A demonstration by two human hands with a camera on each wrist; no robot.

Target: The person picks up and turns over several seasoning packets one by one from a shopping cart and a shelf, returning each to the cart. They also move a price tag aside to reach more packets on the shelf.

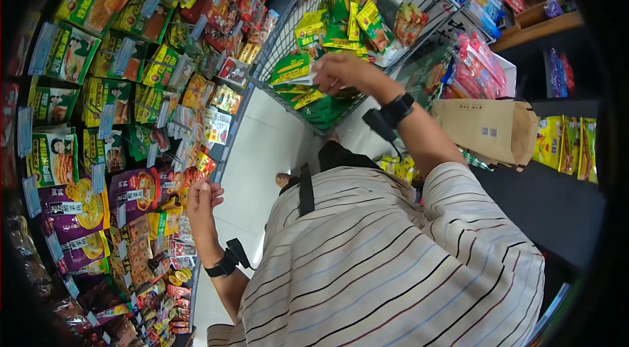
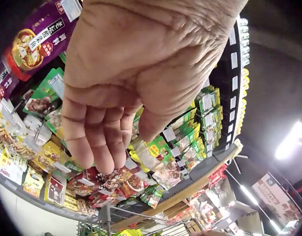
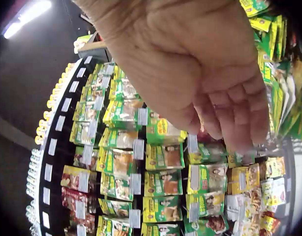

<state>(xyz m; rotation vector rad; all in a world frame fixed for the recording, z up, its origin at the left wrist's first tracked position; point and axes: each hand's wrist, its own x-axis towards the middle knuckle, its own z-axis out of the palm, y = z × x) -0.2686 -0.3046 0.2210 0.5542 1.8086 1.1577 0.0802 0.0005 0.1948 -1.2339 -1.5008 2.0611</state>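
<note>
My right hand (image 1: 347,74) hangs over the near end of the wire shopping cart (image 1: 272,52), with its fingers loosely bent. Just beyond the fingertips lies a green seasoning packet (image 1: 291,67), on a heap of green and yellow packets (image 1: 341,26) in the cart. In the right wrist view the palm and fingers (image 3: 232,115) hold nothing. My left hand (image 1: 204,206) is beside the shelf rack with nothing in it. Its fingers (image 2: 94,132) curl loosely in the left wrist view, in front of hanging packets. Purple seasoning pouches (image 1: 75,206) hang to its left.
Rows of hanging packets (image 1: 108,105) with price tags fill the rack at the left. A brown cardboard box (image 1: 481,127) and yellow bags (image 1: 560,144) stand at the right. Pale floor tiles (image 1: 246,170) show between rack and body.
</note>
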